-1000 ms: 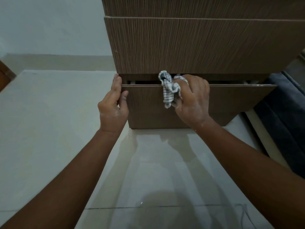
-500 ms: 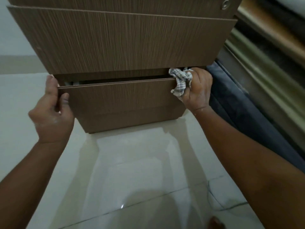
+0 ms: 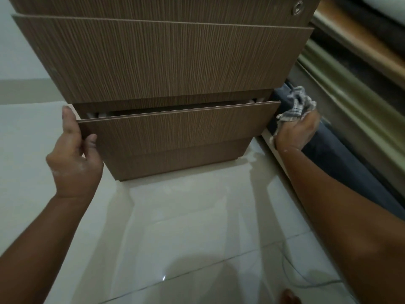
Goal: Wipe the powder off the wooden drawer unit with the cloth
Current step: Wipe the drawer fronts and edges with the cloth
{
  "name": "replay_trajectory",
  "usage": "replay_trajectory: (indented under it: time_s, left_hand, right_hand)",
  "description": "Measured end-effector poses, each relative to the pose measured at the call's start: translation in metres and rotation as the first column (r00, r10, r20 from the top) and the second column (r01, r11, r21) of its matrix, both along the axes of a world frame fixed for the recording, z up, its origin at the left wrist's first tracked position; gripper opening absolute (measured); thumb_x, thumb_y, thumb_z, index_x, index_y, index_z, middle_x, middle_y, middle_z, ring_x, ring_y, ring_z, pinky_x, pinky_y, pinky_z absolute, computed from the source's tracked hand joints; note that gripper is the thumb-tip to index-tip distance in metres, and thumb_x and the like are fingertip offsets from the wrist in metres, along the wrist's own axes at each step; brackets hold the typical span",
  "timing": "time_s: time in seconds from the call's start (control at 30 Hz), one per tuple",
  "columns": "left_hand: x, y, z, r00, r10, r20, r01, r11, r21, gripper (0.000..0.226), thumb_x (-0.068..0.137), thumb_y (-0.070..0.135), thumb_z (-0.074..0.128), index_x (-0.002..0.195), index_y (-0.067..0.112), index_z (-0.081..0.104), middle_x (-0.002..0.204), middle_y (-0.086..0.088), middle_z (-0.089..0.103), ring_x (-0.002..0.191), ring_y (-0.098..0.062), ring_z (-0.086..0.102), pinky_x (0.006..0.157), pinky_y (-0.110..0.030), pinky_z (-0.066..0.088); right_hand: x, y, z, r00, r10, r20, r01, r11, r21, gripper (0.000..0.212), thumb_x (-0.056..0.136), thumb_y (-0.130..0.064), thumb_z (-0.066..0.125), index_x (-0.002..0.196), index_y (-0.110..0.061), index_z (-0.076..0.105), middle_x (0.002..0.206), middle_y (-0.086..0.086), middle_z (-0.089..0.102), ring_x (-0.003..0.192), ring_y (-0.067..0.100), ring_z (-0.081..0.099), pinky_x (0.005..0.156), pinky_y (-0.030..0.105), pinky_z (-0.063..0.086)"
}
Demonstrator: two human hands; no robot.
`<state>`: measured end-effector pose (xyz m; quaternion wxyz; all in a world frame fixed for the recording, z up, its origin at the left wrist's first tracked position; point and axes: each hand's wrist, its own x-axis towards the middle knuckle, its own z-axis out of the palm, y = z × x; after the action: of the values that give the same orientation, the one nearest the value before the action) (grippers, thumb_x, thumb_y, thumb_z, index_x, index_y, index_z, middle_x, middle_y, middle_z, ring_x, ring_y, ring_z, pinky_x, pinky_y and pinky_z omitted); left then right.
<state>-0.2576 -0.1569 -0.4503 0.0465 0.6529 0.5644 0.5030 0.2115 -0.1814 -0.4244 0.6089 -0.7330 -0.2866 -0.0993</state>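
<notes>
A brown wood-grain drawer unit stands on the pale tiled floor. Its bottom drawer is pulled out a little, leaving a dark gap along its top edge. My left hand grips the left end of that drawer front, fingers behind the panel and thumb on its face. My right hand is just past the drawer's right end, closed around a bunched checked cloth that sticks up above the fist. White powder marks show on both hands. No powder shows on the drawer fronts.
Dark blue fabric lies on the floor right of the unit, with olive and brown rolled material behind it. A thin cable curls on the tiles at the lower right. A round metal lock sits on the top drawer.
My right hand slid the cloth rightward along the bottom drawer's top edge and is now off its right end. My left hand kept its hold; the camera turned right.
</notes>
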Motion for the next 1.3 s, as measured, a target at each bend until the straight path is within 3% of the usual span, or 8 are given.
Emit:
replay_trajectory:
  time_s: [0.13,0.37,0.5,0.7,0.83,0.93,1.1,1.3]
  left_hand:
    - [0.006,0.002,0.001,1.0,-0.001,-0.016,0.002,0.998,0.069,0.061,0.105,0.01,0.049,0.161,0.002,0.026,0.092,0.02,0.055,0.074,0.005,0.045,0.082,-0.024,0.043]
    - [0.011,0.014,0.003,0.996,-0.041,-0.076,0.048,0.994,0.093,0.059,0.103,-0.002,0.045,0.156,-0.014,0.022,0.131,-0.048,0.054,0.117,-0.054,0.061,0.098,-0.034,0.048]
    - [0.012,0.023,0.007,0.995,-0.078,-0.064,0.083,0.993,0.081,0.059,0.104,-0.001,0.043,0.157,-0.012,0.019,0.147,-0.04,0.048,0.132,-0.051,0.056,0.112,-0.024,0.042]
    - [0.008,0.02,0.01,0.988,-0.136,-0.079,0.141,0.989,0.054,0.065,0.098,-0.013,0.043,0.156,-0.015,0.014,0.163,-0.034,0.028,0.146,-0.049,0.042,0.115,0.0,0.024]
    - [-0.006,0.022,0.0,0.955,-0.278,-0.103,0.274,0.961,-0.048,0.078,0.105,0.011,0.052,0.161,-0.004,0.0,0.168,-0.026,0.021,0.154,-0.038,0.033,0.127,-0.034,0.031]
    - [-0.009,0.022,-0.002,0.952,-0.294,-0.082,0.29,0.955,-0.056,0.082,0.105,0.019,0.058,0.16,-0.004,0.002,0.165,-0.029,0.028,0.152,-0.038,0.037,0.122,-0.055,0.035]
    - [-0.007,0.015,0.006,0.961,-0.256,-0.1,0.237,0.957,-0.167,0.094,0.098,0.028,0.066,0.163,0.003,0.002,0.165,-0.021,0.034,0.142,-0.033,0.052,0.113,-0.032,0.043]
    - [-0.002,0.012,0.009,0.973,-0.228,0.017,0.229,0.967,-0.114,0.07,0.105,0.039,0.038,0.161,0.003,0.019,0.16,-0.021,0.043,0.143,-0.016,0.045,0.122,-0.032,0.035]
  right_hand:
    - [-0.021,0.0,0.006,0.974,0.095,0.205,-0.132,0.975,0.177,0.032,0.099,-0.019,0.051,0.128,-0.032,0.051,0.123,0.013,0.062,0.113,0.028,0.062,0.1,0.053,0.05]
    - [-0.091,0.012,0.043,0.756,0.32,0.571,-0.453,0.886,0.103,0.039,0.095,-0.01,0.059,0.129,0.007,0.056,0.125,0.031,0.054,0.119,0.041,0.056,0.106,0.054,0.046]
    - [-0.158,0.008,0.044,0.655,0.476,0.587,-0.61,0.791,0.04,0.042,0.089,-0.005,0.067,0.128,0.007,0.057,0.129,0.032,0.05,0.121,0.038,0.054,0.11,0.033,0.042]
    - [-0.25,0.009,0.02,0.496,0.65,0.576,-0.764,0.642,-0.066,0.043,0.095,-0.022,0.064,0.132,0.0,0.057,0.134,0.024,0.049,0.123,0.034,0.052,0.103,0.051,0.049]
    - [-0.286,0.031,0.001,0.336,0.644,0.687,-0.78,0.599,-0.179,0.043,0.1,-0.022,0.063,0.138,-0.008,0.049,0.137,0.028,0.054,0.129,0.038,0.052,0.107,0.05,0.047]
    - [-0.306,0.05,-0.027,0.223,0.576,0.787,-0.687,0.665,-0.292,0.052,0.1,-0.006,0.062,0.147,-0.006,0.041,0.152,0.03,0.044,0.146,0.044,0.036,0.124,0.055,0.025]
    - [-0.333,0.063,-0.064,0.182,0.551,0.815,-0.46,0.78,-0.425,0.079,0.093,-0.014,0.065,0.156,-0.01,0.018,0.168,0.013,-0.007,0.153,0.026,-0.033,0.124,0.044,-0.023]
    - [-0.318,0.069,-0.066,0.176,0.5,0.848,-0.445,0.809,-0.385,0.051,0.104,-0.014,0.043,0.153,-0.022,0.032,0.159,0.009,0.043,0.155,0.019,-0.024,0.126,0.04,-0.014]
